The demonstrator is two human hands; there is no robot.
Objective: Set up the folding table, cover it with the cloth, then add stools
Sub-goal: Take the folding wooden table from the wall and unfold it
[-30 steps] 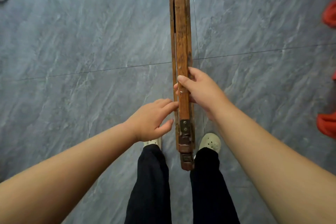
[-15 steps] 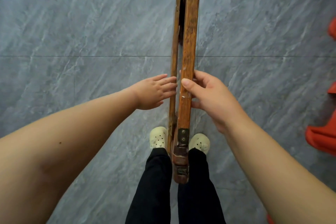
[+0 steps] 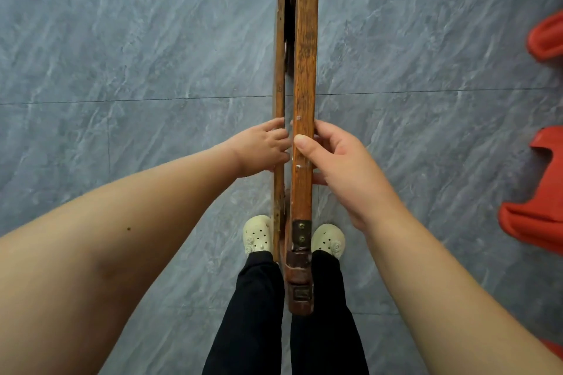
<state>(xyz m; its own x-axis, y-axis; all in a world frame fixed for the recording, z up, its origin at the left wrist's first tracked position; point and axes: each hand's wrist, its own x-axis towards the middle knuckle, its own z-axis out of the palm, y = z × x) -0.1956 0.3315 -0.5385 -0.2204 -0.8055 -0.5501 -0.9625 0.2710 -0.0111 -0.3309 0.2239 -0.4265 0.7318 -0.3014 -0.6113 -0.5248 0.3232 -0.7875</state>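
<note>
The folded wooden table (image 3: 305,49) stands on edge on the grey floor, seen from straight above, running from between my feet to the top of the view. A thin wooden panel (image 3: 279,64) on its left side stands a small gap apart from the thick top rail. My right hand (image 3: 341,167) grips the thick rail, thumb on top and fingers round the right side. My left hand (image 3: 262,149) holds the thin panel, its fingers curled into the gap. Red plastic stools (image 3: 539,192) lie at the right edge. No cloth is in view.
Grey marbled floor tiles (image 3: 122,55) spread to the left and right of the table. My feet in cream clogs (image 3: 257,234) stand either side of the table's near end, with my dark trousers below them.
My left hand has moved from beside the table onto the thin left panel and curled round it. The gap between that panel and the thick rail has widened slightly.
</note>
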